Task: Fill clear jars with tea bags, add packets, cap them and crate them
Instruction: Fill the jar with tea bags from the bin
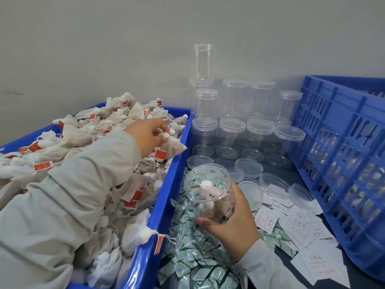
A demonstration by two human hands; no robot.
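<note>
A plain grey wall [104, 49] backs a dark work surface [277, 170] crowded with supplies. In the head view, the left hand [149, 135] reaches over a blue bin [164, 205] heaped with tea bags, its fingers pinching the gathered white top of one tea bag [171, 146], which hangs just below the fingertips with its red tag dangling. The right hand [233, 223] grips an open clear jar [209, 191], fingers curled round its far side and thumb across the near side; a few tea bags lie inside it. Under that hand lie green-printed packets [193, 257]; white slips [300, 224] sit right of the fingers. Beyond the fingers stand capped empty jars [232, 134] and loose lids [249, 167], beside a blue crate [341, 155].
</note>
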